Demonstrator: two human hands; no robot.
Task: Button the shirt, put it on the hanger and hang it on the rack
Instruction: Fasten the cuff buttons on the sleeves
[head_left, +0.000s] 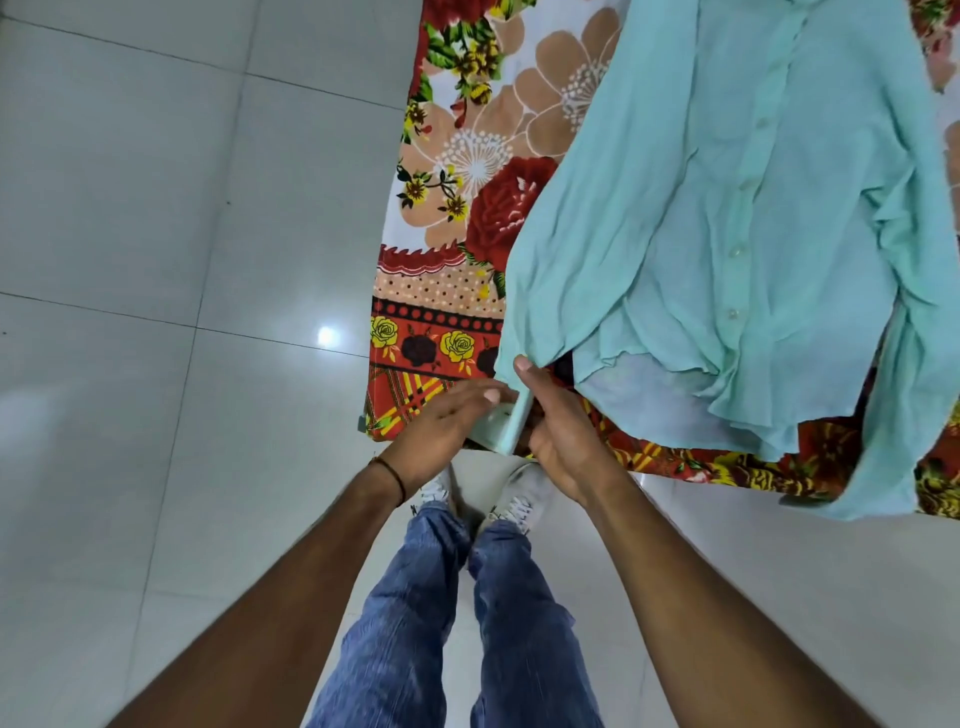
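A mint-green shirt (727, 234) lies spread on a flowered bedsheet, its front placket with small white buttons (736, 252) running down the right part. The left sleeve reaches to the bed's near corner. My right hand (558, 421) pinches the sleeve's cuff (511, 423), thumb on top of the fabric. My left hand (447, 423) touches the same cuff from the left, fingers stretched along it. No hanger or rack is in view.
The flowered sheet (467, 182) covers a bed whose edge runs diagonally. Glossy white floor tiles (156, 260) fill the left side. My legs in blue jeans and white shoes (511, 496) stand just below the bed's corner.
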